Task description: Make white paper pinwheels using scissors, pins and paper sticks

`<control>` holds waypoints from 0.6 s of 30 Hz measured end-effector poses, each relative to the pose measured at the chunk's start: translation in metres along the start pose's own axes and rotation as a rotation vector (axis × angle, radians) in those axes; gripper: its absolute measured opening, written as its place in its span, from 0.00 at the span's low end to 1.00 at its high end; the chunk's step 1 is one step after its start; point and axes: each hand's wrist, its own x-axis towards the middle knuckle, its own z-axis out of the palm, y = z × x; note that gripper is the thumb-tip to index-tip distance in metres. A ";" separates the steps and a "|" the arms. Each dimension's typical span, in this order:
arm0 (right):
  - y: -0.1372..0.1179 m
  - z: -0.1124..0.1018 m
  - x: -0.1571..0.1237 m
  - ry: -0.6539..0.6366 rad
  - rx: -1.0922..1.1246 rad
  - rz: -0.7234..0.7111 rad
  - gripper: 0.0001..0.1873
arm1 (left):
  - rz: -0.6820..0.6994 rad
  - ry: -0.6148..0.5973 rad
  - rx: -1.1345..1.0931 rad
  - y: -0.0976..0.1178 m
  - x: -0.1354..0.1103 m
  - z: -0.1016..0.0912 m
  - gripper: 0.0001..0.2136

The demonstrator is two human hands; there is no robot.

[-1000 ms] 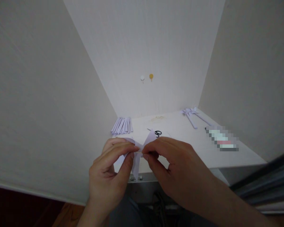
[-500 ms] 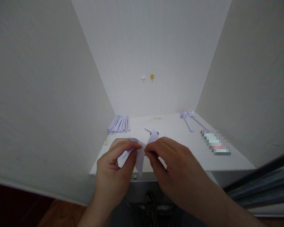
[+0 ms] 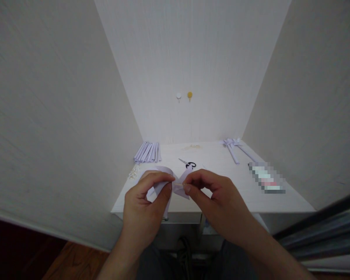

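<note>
Both my hands pinch a pale lilac paper strip [image 3: 179,188] folded into bow-like loops, held just above the near edge of a white desk [image 3: 221,182]. My left hand [image 3: 147,204] closes thumb and forefinger on the left loop. My right hand [image 3: 212,198] pinches the middle and right part, where a thin pale band seems to cross the paper. A tail of the strip hangs down behind my left fingers.
On the desk lie small black-handled scissors [image 3: 187,163], a stack of folded lilac strips [image 3: 148,152] at the back left, a finished paper bow [image 3: 232,144] at the back right, and a blurred packet [image 3: 266,179]. Walls enclose three sides; two hooks [image 3: 184,96] sit on the back wall.
The right loop, which stood up above my right fingers, is now folded lower toward the middle. My hands shifted slightly apart and the view moved a little.
</note>
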 end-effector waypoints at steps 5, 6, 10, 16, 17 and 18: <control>0.001 0.000 -0.002 -0.009 0.024 -0.008 0.07 | 0.015 -0.012 -0.019 0.002 -0.002 -0.003 0.09; 0.001 0.000 -0.003 -0.007 0.022 -0.012 0.06 | 0.013 -0.015 -0.027 0.002 -0.002 -0.004 0.09; -0.001 -0.001 -0.005 0.000 0.015 -0.022 0.06 | 0.011 -0.030 -0.049 0.003 -0.004 -0.005 0.09; -0.003 -0.002 -0.005 -0.017 0.001 -0.030 0.07 | -0.018 -0.018 -0.048 0.002 -0.004 -0.006 0.09; -0.003 -0.002 -0.004 -0.021 -0.001 -0.032 0.07 | -0.022 -0.018 -0.053 0.002 -0.005 -0.007 0.09; -0.003 -0.002 -0.004 -0.020 -0.003 -0.035 0.07 | -0.025 -0.017 -0.059 0.002 -0.005 -0.007 0.09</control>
